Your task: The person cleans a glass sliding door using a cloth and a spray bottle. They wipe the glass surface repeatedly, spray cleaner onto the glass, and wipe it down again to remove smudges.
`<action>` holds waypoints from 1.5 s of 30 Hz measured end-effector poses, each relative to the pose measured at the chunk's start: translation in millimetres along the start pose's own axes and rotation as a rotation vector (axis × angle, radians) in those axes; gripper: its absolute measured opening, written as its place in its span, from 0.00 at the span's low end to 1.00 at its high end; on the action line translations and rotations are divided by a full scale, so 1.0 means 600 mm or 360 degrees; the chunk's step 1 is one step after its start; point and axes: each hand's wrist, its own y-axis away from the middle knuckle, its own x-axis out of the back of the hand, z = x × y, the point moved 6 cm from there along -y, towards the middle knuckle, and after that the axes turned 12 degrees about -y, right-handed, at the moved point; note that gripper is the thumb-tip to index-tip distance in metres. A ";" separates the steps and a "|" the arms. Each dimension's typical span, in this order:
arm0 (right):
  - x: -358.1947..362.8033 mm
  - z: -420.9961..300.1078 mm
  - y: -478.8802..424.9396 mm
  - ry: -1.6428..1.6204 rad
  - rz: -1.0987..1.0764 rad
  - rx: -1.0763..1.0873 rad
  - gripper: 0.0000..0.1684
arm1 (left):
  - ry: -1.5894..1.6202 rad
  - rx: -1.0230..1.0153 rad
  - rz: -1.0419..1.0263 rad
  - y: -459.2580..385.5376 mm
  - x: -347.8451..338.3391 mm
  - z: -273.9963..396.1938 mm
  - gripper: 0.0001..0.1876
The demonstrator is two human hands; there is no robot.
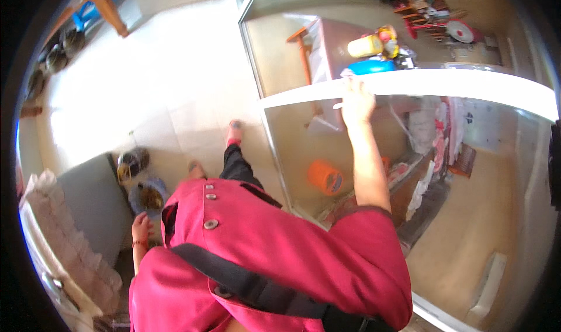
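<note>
My right arm reaches out to a glass door or partition. My right hand [358,102] grips its bright white crossbar [420,82], and a small white piece sticks out beside the thumb side. Glass panes lie above and below the bar, set in a thin metal frame [250,53]. Low at my side hangs my left hand [142,229], empty, with its fingers loosely apart. Just beyond it a bluish basin or bucket [150,196] with brownish contents stands on the floor, beside a dark pot-like container [133,163].
An orange bucket [323,177] shows through the lower pane. Behind the upper pane are a covered table [337,47], a yellow container [365,46] and a blue item [372,66]. A grey panel [90,200] with ruffled cloth [65,244] stands left. The pale floor [131,82] is glaringly bright.
</note>
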 end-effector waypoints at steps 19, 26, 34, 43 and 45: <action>0.079 0.057 0.046 -0.0294 0.0347 -0.0316 0.20 | -0.0819 -0.0814 -0.0316 -0.151 -0.230 0.610 0.19; 0.495 0.284 -0.031 -0.0193 0.1280 -0.0542 0.08 | -0.1030 -0.0806 -0.0213 -0.182 -0.261 0.697 0.18; 0.604 0.366 0.022 0.0782 0.1425 -0.1293 0.30 | -0.1658 -0.1317 -0.0446 -0.373 -0.408 0.772 0.22; 0.160 0.131 0.328 0.0369 0.0669 -0.2055 0.28 | -0.2292 -0.1529 -0.0296 -0.376 -0.292 1.072 0.19; 0.312 0.179 0.417 0.0659 0.1157 -0.2282 0.35 | -0.2175 -0.1572 -0.0339 -0.363 -0.267 1.155 0.19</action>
